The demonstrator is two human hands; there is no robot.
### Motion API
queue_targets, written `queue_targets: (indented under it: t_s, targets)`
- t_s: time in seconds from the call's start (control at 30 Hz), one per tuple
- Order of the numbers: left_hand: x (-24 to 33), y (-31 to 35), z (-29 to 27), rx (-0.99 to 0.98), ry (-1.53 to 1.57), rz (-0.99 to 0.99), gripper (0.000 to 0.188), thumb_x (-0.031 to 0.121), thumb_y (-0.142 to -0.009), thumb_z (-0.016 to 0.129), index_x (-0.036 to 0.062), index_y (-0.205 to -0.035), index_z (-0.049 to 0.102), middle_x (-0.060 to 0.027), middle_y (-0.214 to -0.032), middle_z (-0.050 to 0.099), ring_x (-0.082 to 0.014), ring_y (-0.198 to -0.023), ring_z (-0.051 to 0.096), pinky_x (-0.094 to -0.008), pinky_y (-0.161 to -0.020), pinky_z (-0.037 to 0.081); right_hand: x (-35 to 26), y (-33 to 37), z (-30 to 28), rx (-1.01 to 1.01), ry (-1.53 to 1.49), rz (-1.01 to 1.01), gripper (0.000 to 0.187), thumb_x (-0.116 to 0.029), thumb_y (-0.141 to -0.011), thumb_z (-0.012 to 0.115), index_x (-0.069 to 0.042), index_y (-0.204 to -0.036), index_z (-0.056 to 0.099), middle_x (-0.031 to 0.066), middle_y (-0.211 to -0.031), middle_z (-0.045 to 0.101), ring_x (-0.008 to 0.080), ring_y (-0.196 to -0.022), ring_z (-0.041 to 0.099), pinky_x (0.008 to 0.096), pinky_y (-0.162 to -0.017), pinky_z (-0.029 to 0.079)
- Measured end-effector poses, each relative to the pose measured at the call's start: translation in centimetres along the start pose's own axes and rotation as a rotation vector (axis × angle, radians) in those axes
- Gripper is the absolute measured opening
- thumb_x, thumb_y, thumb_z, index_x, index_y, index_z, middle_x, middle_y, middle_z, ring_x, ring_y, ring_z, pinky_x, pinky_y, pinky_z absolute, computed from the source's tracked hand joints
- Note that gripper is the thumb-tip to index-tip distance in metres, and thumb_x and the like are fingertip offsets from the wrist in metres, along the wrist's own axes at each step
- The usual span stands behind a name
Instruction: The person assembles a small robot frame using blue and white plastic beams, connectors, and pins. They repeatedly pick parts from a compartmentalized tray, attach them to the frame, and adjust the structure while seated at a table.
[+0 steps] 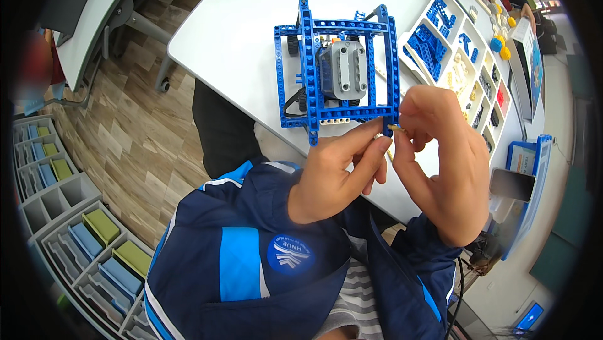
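Observation:
A blue building-brick frame (pixel 352 114) of studded beams stands on the white table, with a grey battery or motor box (pixel 343 70) in its middle. Small black wheels and a black cable show inside it. My left hand (pixel 339 173) is closed, thumb and fingers pinching the end of a blue beam at the frame's near right corner. Beside it, my right hand (pixel 449 158) holds a small tan-yellow connector pin (pixel 396 127) between thumb and forefinger, touching that beam end. The fingertips partly hide the pin and the corner.
A white compartment tray (pixel 453 51) of sorted blue, white, black and red pieces lies right of the frame. Coloured bricks (pixel 496 22) are scattered beyond it. A phone (pixel 512 185) and a blue-edged box (pixel 527 158) are at the right. Grey storage bins (pixel 63 197) stand at the lower left.

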State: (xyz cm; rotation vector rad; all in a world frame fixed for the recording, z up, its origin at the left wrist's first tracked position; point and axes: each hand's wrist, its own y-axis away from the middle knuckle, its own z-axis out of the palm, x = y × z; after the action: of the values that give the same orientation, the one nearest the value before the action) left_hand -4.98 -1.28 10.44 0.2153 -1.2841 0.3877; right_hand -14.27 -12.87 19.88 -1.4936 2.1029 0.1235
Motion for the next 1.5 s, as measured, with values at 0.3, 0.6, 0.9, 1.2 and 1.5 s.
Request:
queue_targets:
  t_s: [0.3, 0.6, 0.9, 1.2, 1.5]
  targets:
    - [0.5, -0.1, 0.1, -0.008, 0.052, -0.061, 0.036, 0.005, -0.105, 0.049, -0.0061, -0.139, 0.052, -0.0063, -0.073, 0.064, -0.0062, -0.055, 0.056, -0.0210, -0.048, 0.043, -0.8, -0.6, 0.3, -0.018, -0.120, 0.168, 0.035, 0.012, -0.077, 0.064, -0.002, -0.108, 0.054, 0.0055, -0.071, 0.058, 0.0158, -0.062, 0.056, 0.0273, -0.059, 0.045]
    - [0.5, -0.1, -0.1, -0.017, 0.041, -0.090, 0.038, 0.005, -0.105, 0.050, -0.0047, -0.141, 0.052, -0.0048, -0.069, 0.063, -0.0065, -0.055, 0.056, -0.0210, -0.051, 0.044, -1.1, 0.1, -0.6, -0.025, -0.096, 0.290, 0.034, 0.009, -0.078, 0.071, -0.001, -0.107, 0.056, 0.0072, -0.076, 0.064, 0.0155, -0.068, 0.064, 0.0257, -0.066, 0.049]
    - [0.1, 0.8, -0.3, -0.022, 0.075, -0.138, 0.045, 0.003, -0.101, 0.054, -0.0053, -0.145, 0.047, -0.0068, -0.071, 0.067, -0.0082, -0.054, 0.057, -0.0214, -0.053, 0.045, 3.4, 3.3, -2.5, -0.267, 0.172, 0.420, 0.016, -0.005, -0.078, 0.075, -0.002, -0.092, 0.068, 0.0118, -0.081, 0.070, 0.0295, -0.074, 0.068, 0.0375, -0.066, 0.051]
    - [-1.9, 4.5, -4.0, -0.053, -0.216, 0.496, 0.029, -0.003, -0.094, 0.058, -0.0068, -0.123, 0.060, -0.0099, -0.068, 0.069, -0.0150, -0.054, 0.064, -0.0261, -0.052, 0.051, 5.6, 5.1, 3.2, -0.601, 0.364, 0.383, 0.015, -0.011, -0.078, 0.075, 0.000, -0.085, 0.069, 0.0201, -0.079, 0.068, 0.0375, -0.076, 0.067, 0.0446, -0.072, 0.054]
    - [-0.9, 3.1, -7.5, 0.266, -0.384, 0.459, 0.019, -0.005, -0.093, 0.055, -0.0039, -0.110, 0.064, -0.0139, -0.071, 0.068, -0.0178, -0.058, 0.066, -0.0266, -0.054, 0.051, 5.1, 4.4, 3.7, -0.513, 0.402, 0.348, 0.003, -0.002, -0.074, 0.065, 0.000, -0.076, 0.065, 0.0203, -0.076, 0.066, 0.0384, -0.071, 0.066, 0.0436, -0.065, 0.054]
